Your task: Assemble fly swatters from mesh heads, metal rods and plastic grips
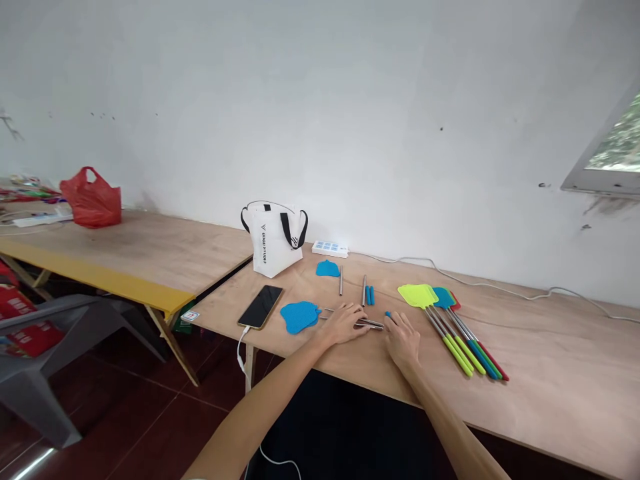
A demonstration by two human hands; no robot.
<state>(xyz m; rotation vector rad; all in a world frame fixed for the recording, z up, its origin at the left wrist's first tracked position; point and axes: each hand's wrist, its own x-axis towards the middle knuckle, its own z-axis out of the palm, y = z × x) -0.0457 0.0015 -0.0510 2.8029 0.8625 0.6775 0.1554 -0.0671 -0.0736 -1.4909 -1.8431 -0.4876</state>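
Observation:
My left hand (345,324) lies low over the table with its fingers closed around thin metal tubes (371,325), whose ends stick out to the right. A blue fly swatter head (299,317) rests just left of that hand, a thin rod running from it toward the fingers. My right hand (404,337) is closed on a blue handle grip (388,314); only its tip shows past the fingers. Beyond the hands lie another blue swatter head (327,269), loose metal tubes (341,281) and two short blue grips (370,295).
Several fly swatters (460,340) in yellow, blue and red lie at right. To the left are a charging phone (261,307) and a white bag (273,243). A power strip (330,249) sits by the wall, its cable (465,277) trailing right. A red bag (93,200) stands on another table.

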